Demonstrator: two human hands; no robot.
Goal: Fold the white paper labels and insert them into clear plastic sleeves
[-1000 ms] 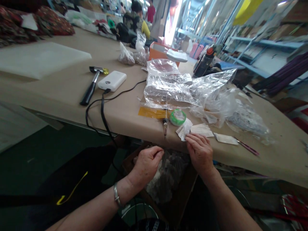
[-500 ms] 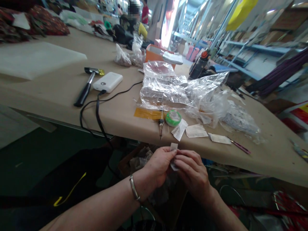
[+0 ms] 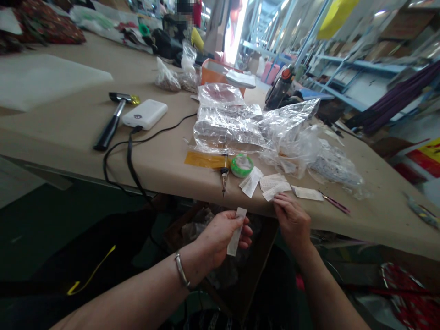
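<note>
My left hand [image 3: 218,236], below the table's front edge, pinches a narrow white paper strip [image 3: 234,244] between thumb and fingers. At the table edge, my right hand [image 3: 294,221] has its thumb and fingertips closed on the near end of a white paper slip [image 3: 276,189], which lies against another printed slip [image 3: 270,180]. To the left of these is a further white slip [image 3: 251,182]; to the right, a small white packet [image 3: 308,194] sits by pink tweezers [image 3: 336,203]. A soldering iron [image 3: 224,179] points its tip toward me, beside a green-rimmed round container [image 3: 241,165].
Clear plastic bags [image 3: 230,126] cover the table's middle. On the left are a hammer [image 3: 113,121] and a white power bank [image 3: 146,114] with a black cable [image 3: 129,158] hanging over the edge. An orange box [image 3: 215,73] and a dark bottle [image 3: 280,87] stand behind. An open box [image 3: 254,270] is beneath my hands.
My hands have parted. The right has moved right and up to the slips on the table, where one more slip now lies; the left keeps a paper strip. The view has shifted slightly.
</note>
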